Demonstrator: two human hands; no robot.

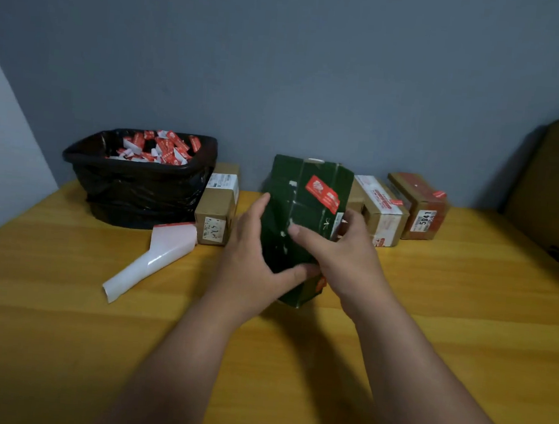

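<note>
Two hands round one dark green box (306, 197), lifted off the table (431, 309) and tilted, top end leaning toward the wall, bottom corner low over the middle of the table, nearer the far edge than the near one. Gripped on its left side by the left hand (251, 253), fingers up the side and thumb laid across the lower front. Gripped on the right by the right hand (339, 251), forefinger stretched over the front face, thumb hooked round the right edge by a white label. Stuck slantwise on the upper front, a red sticker (323, 193).

Just left of the green box, standing by the far edge, a long brown carton (217, 206) with white labels. Close against that, toward the far left corner, a bin (137, 196) lined in black plastic and heaped with red and white scraps (158, 149). In front of the bin, lying flat, a curled white sheet (152, 261). Right of the green box along the far edge, two more taped cartons (386, 214), side by side, the outer one marked 5041. At the right edge, a big slab of cardboard (556, 195) propped against the wall.
</note>
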